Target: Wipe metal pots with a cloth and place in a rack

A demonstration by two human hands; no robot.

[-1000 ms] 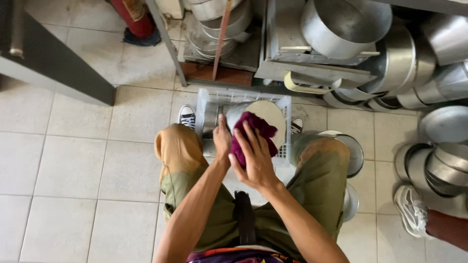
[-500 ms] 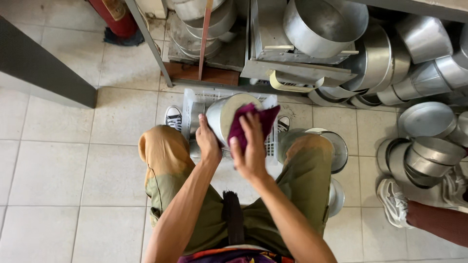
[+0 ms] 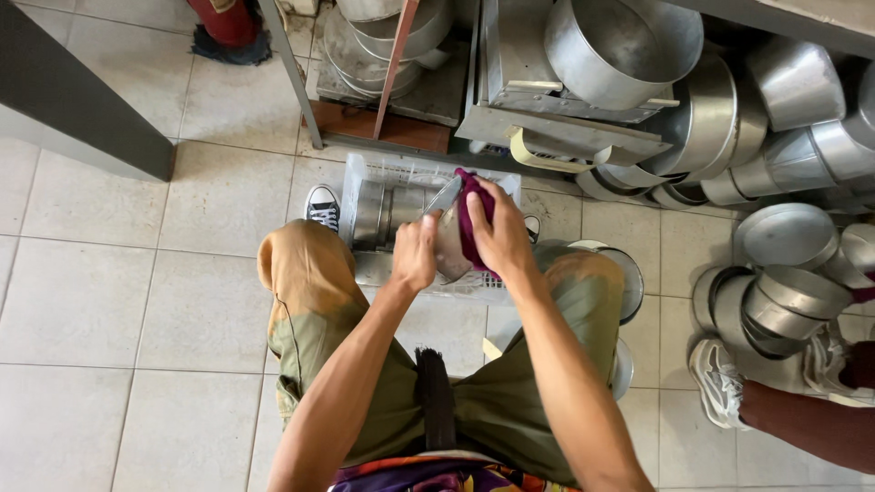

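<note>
**Pan tipped on edge, cloth working its face**

We've got the left hand clamped on the rim of a round metal pan, and the right hand pressed shut over a maroon cloth against it. The pan sits directly above the white plastic crate, between our knees.

Change: half a second ago the pan's pale face was turned up toward the camera; now we see it nearly edge-on, thin rim showing, with the cloth wrapped further round the right side. Our read: the wiping has moved from the flat face to the rim and wall.

Inside the crate, left of the pan, more metal tins stand on edge. Behind the crate, a metal rack carries large pots and stacked pans. Right of the crate, more pans are stacked on the floor, which is pale square tile. Far right of the crate, another person's white shoe and leg show. A black-and-white sneaker sits at the crate's left edge.
</note>
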